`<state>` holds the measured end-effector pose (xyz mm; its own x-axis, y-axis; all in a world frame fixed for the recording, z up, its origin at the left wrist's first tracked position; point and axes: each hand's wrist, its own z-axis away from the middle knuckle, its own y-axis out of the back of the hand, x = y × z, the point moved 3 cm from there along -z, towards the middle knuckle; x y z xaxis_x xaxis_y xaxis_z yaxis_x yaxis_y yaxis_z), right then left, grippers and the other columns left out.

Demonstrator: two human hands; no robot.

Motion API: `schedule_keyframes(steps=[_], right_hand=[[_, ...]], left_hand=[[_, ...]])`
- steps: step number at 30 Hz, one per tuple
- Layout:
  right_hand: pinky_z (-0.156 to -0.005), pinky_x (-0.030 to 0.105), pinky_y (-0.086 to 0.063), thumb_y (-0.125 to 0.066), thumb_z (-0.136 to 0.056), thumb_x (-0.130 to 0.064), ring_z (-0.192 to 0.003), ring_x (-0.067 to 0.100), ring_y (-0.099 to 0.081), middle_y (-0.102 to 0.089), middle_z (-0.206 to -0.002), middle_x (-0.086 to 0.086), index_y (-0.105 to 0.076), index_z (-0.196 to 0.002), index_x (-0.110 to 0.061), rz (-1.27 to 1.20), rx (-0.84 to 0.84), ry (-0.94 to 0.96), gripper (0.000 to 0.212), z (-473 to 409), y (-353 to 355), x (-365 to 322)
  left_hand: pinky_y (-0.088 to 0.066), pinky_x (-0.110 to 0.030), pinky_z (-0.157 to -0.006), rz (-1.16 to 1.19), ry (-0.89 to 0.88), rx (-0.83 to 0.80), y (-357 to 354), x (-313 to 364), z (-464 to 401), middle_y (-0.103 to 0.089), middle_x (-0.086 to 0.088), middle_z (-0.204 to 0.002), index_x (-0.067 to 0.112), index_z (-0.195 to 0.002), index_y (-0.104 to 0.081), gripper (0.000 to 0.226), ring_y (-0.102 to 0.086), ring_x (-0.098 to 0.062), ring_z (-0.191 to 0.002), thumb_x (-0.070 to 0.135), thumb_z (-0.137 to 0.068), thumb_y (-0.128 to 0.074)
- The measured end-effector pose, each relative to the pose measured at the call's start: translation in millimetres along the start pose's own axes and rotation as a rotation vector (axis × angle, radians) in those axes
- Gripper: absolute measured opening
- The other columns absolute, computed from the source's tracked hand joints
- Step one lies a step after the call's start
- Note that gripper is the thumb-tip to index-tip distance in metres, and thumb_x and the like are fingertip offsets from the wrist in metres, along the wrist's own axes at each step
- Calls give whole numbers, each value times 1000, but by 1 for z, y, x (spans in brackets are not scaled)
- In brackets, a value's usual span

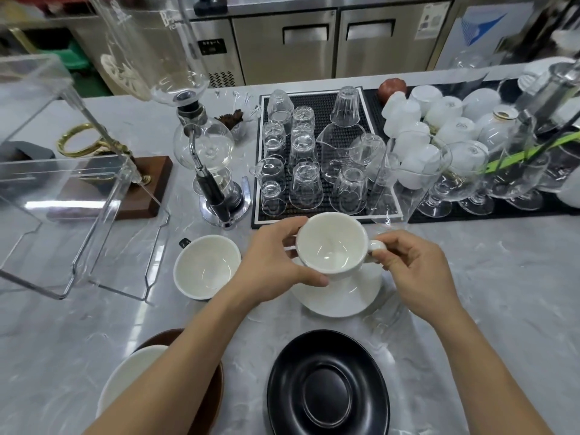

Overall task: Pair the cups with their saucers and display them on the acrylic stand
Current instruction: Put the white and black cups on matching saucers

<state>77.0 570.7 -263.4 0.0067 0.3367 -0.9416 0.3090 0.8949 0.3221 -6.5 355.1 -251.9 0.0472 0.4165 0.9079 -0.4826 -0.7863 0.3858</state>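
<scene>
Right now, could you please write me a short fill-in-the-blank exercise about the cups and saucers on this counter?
1. Both hands hold a white cup above a ____ saucer.
2. The right hand pinches the cup's ____.
3. The empty saucer nearest the camera is ____ in colour.
4. The second cup stands to the ____ of the left hand.

Missing words: white; handle; black; left

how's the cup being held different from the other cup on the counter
The held cup is gripped by both hands, left hand on its body and right hand at its handle, over the white saucer. The counter cup stands untouched, with no saucer. The held cup's handle is white; the counter cup's looks black. Both are white inside, empty and upright.
</scene>
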Motion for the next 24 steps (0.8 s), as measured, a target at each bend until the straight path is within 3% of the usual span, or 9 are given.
schedule_keyframes(steps=[4, 10, 16, 19, 24], right_hand=[[-82, 36, -58, -71, -86, -1, -85, 13, -75, -78, -83, -11, -72, -87, -35, 84, -1, -32, 34, 4, 2, 8], [-71, 13, -50, -73, -85, -5, -76, 5, -68, -74, -83, -22, -67, -80, -48, 161, -4, -32, 44, 8, 2, 13], [-67, 10, -47, -73, -84, -6, -76, 7, -65, -73, -84, -19, -68, -81, -47, 157, -2, -40, 41, 13, 3, 16], [-68, 10, -48, -74, -85, -7, -76, 7, -64, -73, -84, -19, -71, -85, -43, 148, 0, -64, 36, 16, 4, 20], [-71, 9, -50, -74, -85, -6, -76, 2, -66, -74, -85, -20, -71, -87, -42, 132, 34, -80, 36, 16, 1, 24]], left_hand=[[-57, -37, -99, -20, -6, 7, -6, -4, 1, -76, 5, -114, 26, -124, -70, 87, -70, -14, -110, 10, -42, -95], [-58, -43, -96, -74, -20, 7, -10, -5, 2, -77, 3, -109, 25, -119, -71, 83, -70, -18, -107, 17, -40, -93], [-57, -35, -97, -116, -27, -10, -12, -4, 4, -75, 12, -104, 27, -120, -70, 83, -69, -10, -105, 14, -42, -96], [-55, -33, -101, -134, -17, 3, -13, -4, 6, -70, 20, -109, 26, -130, -66, 94, -66, -7, -108, 12, -43, -99], [-54, -28, -99, -261, -24, -15, -14, 0, 4, -67, 8, -114, 10, -135, -62, 99, -64, -12, -108, 18, -45, -102]])
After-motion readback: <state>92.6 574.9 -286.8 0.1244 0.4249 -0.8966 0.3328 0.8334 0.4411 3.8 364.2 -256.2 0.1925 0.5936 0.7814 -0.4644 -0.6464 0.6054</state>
